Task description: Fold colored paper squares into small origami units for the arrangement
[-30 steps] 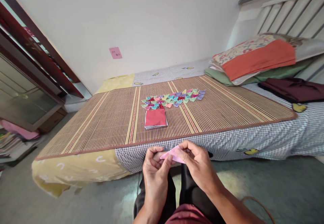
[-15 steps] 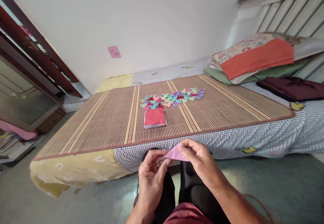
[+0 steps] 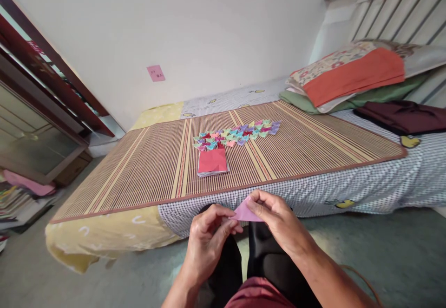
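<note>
A folded pink paper (image 3: pixel 246 211) is held above my lap, near the front edge of the bed. My right hand (image 3: pixel 275 212) pinches its upper right part between thumb and fingers. At the paper's left tip, my left hand (image 3: pixel 211 233) has its index finger and thumb closed on the corner. Beyond my hands, a stack of square papers (image 3: pixel 213 161) with a red sheet on top lies on the striped mat. Several small folded paper pieces (image 3: pixel 240 134) in many colours stand in rows just behind the stack.
The striped mat (image 3: pixel 146 168) covers the bed. Pillows (image 3: pixel 355 80) and a dark folded cloth (image 3: pixel 400 116) lie at the right. A pink note (image 3: pixel 155 73) is on the wall. A glass-fronted cabinet (image 3: pixel 31 131) stands at the left.
My left fingers have moved slightly right and closed over the left tip of the pink paper, covering more of it. My right hand keeps its hold. The view has shifted slightly.
</note>
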`<state>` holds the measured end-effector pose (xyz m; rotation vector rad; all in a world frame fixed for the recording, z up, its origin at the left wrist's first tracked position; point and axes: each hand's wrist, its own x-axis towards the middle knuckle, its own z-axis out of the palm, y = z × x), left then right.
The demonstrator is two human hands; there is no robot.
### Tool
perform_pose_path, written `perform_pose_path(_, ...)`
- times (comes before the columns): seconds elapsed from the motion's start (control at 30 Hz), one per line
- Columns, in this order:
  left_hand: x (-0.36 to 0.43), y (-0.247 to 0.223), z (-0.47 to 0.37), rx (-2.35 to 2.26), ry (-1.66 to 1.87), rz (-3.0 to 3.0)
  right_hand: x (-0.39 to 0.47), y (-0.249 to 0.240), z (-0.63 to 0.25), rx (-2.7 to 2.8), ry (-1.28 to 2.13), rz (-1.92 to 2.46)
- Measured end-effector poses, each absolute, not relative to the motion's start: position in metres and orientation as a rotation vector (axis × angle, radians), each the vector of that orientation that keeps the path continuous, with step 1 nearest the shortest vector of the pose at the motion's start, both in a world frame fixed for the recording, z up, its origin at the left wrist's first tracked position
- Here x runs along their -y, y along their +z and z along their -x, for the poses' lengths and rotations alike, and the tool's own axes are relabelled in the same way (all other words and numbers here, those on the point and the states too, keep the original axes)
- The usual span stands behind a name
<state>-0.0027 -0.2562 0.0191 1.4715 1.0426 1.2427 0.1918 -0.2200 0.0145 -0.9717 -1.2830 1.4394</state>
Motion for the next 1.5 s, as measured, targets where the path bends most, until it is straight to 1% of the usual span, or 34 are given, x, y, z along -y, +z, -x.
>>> perform_pose_path(0.13,0.253,0.028,-0.001,-1.051,1.136,-1.479,0.221,0.017,-0.194,1.271,1.427,0.970)
perform_pose_path(0.33,0.247,0.040,-0.005,-1.043,1.081,-1.614,0.222,0.015,-0.199,1.254,1.403,0.978)
perform_pose_path(0.47,0.244,0.043,-0.004,-0.968,1.176,-1.528,0.220,0.011,-0.202,1.210,1.395,0.985)
perform_pose_path(0.6,0.242,0.040,-0.007,-0.976,1.296,-1.289,0.219,0.012,-0.201,1.193,1.351,1.019)
perform_pose_path(0.8,0.240,0.030,-0.023,-0.999,1.084,-1.120,0.224,0.017,-0.195,1.278,1.250,0.996)
perform_pose_path(1.0,0.242,0.021,-0.023,-1.019,1.097,-1.152,0.224,0.015,-0.194,1.348,1.120,1.006)
perform_pose_path(1.1,0.243,0.017,-0.019,-1.034,1.128,-1.194,0.222,0.014,-0.194,1.333,1.159,1.003)
perform_pose_path(1.27,0.243,0.018,-0.018,-1.057,1.291,-1.114,0.223,0.017,-0.193,1.317,1.195,0.994)
perform_pose_path(1.5,0.243,0.017,-0.032,-1.090,1.189,-1.022,0.229,0.022,-0.186,1.314,1.327,0.908)
